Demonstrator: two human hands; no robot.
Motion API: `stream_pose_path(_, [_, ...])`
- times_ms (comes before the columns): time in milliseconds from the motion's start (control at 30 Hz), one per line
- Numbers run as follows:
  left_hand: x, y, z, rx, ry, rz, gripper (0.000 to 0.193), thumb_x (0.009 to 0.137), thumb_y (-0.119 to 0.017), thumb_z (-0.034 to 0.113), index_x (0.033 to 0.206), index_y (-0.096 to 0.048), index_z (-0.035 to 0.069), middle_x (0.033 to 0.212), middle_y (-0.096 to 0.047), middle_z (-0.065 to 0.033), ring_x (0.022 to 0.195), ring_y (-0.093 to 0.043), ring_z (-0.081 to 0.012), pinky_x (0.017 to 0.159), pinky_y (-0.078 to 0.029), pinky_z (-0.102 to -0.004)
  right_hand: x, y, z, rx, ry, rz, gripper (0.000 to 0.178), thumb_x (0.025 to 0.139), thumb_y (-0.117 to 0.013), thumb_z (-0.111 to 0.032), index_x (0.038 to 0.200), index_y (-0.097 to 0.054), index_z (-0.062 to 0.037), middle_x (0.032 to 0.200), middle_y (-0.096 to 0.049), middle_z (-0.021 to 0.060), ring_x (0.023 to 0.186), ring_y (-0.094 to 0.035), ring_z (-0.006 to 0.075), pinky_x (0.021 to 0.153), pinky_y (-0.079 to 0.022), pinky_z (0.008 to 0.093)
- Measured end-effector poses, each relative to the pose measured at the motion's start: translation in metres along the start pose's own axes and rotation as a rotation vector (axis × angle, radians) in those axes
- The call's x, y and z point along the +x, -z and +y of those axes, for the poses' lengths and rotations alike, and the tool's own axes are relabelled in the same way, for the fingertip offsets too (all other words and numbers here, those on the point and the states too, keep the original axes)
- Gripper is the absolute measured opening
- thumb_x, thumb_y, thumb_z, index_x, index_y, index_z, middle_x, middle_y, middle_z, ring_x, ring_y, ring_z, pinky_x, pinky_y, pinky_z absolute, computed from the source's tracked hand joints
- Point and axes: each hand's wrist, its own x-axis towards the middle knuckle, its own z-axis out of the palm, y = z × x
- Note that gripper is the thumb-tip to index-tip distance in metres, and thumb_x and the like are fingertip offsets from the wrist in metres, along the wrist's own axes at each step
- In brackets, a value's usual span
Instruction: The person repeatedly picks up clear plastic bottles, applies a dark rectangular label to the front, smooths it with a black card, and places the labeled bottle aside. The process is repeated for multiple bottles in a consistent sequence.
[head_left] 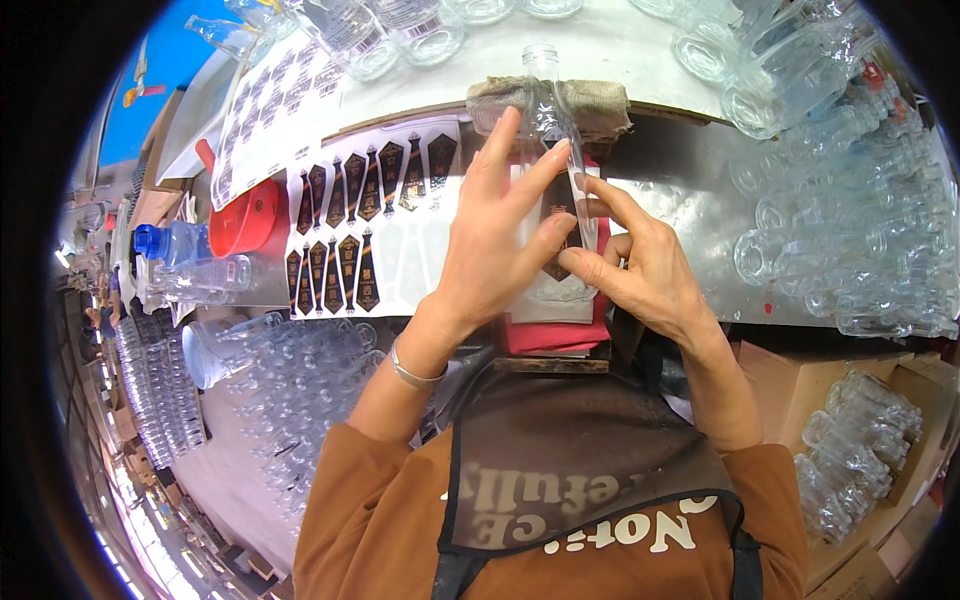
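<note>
A clear glass bottle (548, 118) lies in front of me with its neck pointing away, propped on a folded beige cloth (600, 108). On its upper side is a dark tie-shaped label (560, 205) with orange marks. Over the left side of the bottle is my left hand (495, 230), fingers stretched and apart, with index finger and thumb touching the label area. My right hand (645, 265) curls against the bottle's right side, its thumb near the label's lower end. Left of them, a white sticker sheet (405, 255) carries several similar dark labels and some bare backing.
Beneath the bottle is a red cloth pad (555, 338). A red plastic dish (245, 220) sits left of the sheet. Clear bottles (850, 230) crowd the right side of the metal table (680, 200). More bottles (300, 400) stand lower left, and a cardboard box (785, 385) holds others.
</note>
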Motion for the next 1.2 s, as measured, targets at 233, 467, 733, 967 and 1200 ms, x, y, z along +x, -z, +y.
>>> stream_pose_path(233, [0.003,0.0,0.001,0.007,0.013,0.017,0.063,0.084,-0.075,0.016,0.144,-0.055,0.012,0.158,-0.03,-0.0282,0.141,-0.04,-0.0424,0.112,-0.038,-0.0458,0.002,-0.001,0.005,0.049,0.009,-0.002,0.067,0.086,-0.076,-0.015,0.143,-0.047,0.0029,0.117,-0.068,0.0166,0.062,-0.061,0.0052,0.056,-0.048,0.0232])
stream_pose_path(467, [0.006,-0.001,0.003,-0.044,0.021,0.034,0.064,0.083,-0.076,0.014,0.144,-0.055,0.012,0.156,-0.034,-0.026,0.14,-0.042,-0.0413,0.112,-0.04,-0.0449,0.004,0.001,0.005,0.084,-0.016,-0.024,0.066,0.085,-0.076,-0.013,0.143,-0.047,0.0027,0.117,-0.067,0.0161,0.062,-0.061,0.005,0.056,-0.048,0.022])
stream_pose_path(733, [0.011,0.003,0.003,0.001,0.073,0.05,0.057,0.09,-0.073,0.029,0.142,-0.058,0.01,0.148,-0.046,-0.0178,0.132,-0.048,-0.0343,0.111,-0.038,-0.0446,0.004,0.004,0.004,0.093,-0.046,-0.049,0.068,0.085,-0.077,-0.013,0.144,-0.046,0.0029,0.119,-0.064,0.0169,0.063,-0.06,0.0046,0.058,-0.048,0.0219])
stream_pose_path(967, [-0.008,0.0,0.0,-0.379,0.308,0.116,0.072,0.087,-0.075,0.014,0.15,-0.045,0.003,0.147,-0.049,-0.0205,0.13,-0.054,-0.0287,0.11,-0.042,-0.0386,0.003,0.006,0.018,0.319,-0.1,-0.072,0.065,0.087,-0.077,-0.025,0.139,-0.052,0.0041,0.119,-0.07,0.0138,0.077,-0.065,0.009,0.068,-0.053,0.0264])
stream_pose_path(1200, [-0.04,0.001,0.021,-0.829,0.571,-0.01,0.065,0.097,-0.061,-0.002,0.154,-0.031,-0.004,0.151,-0.046,-0.0207,0.141,-0.043,-0.0255,0.114,-0.037,-0.0368,-0.007,0.001,0.023,0.395,-0.122,-0.063,0.058,0.091,-0.073,-0.023,0.135,-0.053,0.0086,0.118,-0.069,0.017,0.096,-0.071,0.0185,0.081,-0.055,0.0291])
